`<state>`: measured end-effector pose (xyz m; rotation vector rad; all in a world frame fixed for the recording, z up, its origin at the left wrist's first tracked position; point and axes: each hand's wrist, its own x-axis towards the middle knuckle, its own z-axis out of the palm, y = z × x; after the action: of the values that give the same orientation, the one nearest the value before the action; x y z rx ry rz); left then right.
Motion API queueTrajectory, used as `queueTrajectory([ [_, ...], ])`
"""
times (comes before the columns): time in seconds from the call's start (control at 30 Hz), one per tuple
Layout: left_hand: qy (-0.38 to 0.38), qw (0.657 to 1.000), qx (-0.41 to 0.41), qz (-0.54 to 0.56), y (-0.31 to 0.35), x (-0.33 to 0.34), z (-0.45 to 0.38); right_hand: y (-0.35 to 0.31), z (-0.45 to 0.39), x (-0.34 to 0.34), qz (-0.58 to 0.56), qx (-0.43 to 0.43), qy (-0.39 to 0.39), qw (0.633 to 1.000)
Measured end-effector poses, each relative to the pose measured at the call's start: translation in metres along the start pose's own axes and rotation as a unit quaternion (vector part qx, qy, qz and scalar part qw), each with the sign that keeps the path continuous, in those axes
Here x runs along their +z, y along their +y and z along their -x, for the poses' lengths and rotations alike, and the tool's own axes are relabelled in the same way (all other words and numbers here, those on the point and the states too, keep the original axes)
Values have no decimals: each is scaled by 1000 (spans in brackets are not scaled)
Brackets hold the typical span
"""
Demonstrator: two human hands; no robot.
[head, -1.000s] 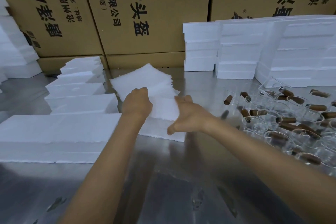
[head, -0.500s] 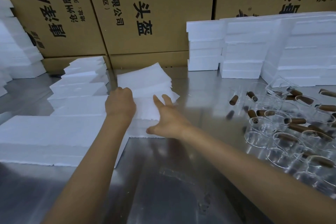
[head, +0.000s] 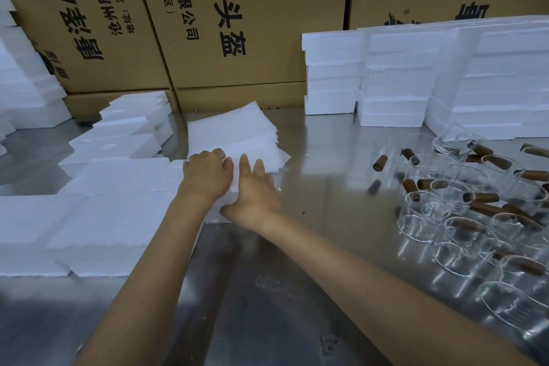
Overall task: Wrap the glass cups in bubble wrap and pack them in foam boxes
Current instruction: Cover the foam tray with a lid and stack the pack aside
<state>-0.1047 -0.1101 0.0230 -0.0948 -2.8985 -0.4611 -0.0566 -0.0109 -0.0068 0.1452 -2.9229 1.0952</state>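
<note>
My left hand point(head: 208, 177) rests knuckles-up on the near part of the stack of white wrap sheets point(head: 234, 140), fingers curled over the top sheet; whether they pinch it I cannot tell. My right hand point(head: 254, 192) lies flat beside it on the stack's near right corner, fingers straight, thumb at the edge. The glass cups point(head: 463, 217) lie well apart to the right on the steel table point(head: 312, 157). Foam boxes point(head: 395, 77) stand stacked behind.

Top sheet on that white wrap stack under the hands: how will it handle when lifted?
Likely floppy: the wrap sheets look thin, with ragged, fanned edges. Probably very light, so neighbours may drag along. The left hand and right hand both rest on the stack, perhaps to separate one.
</note>
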Motion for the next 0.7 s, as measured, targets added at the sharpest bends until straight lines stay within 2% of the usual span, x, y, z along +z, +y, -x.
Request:
queueTrajectory([
  [0.13,-9,1000,0,9,-4,-1,-1,7,4,-9,-29,-12,-17,999],
  [0.27,-16,1000,-9,6,-10,-1,-3,13,12,-18,-118,3,-65,991],
  [0.4,29,999,7,37,-1,-3,2,24,18,-35,-129,17,-85,988],
  [0.47,61,995,40,67,14,-1,8,34,21,-51,-130,24,-78,988],
  [0.53,62,989,77,111,37,4,15,45,23,-70,-123,25,-53,991],
  [0.7,-23,956,156,246,107,27,30,81,26,-123,-76,49,9,996],
])
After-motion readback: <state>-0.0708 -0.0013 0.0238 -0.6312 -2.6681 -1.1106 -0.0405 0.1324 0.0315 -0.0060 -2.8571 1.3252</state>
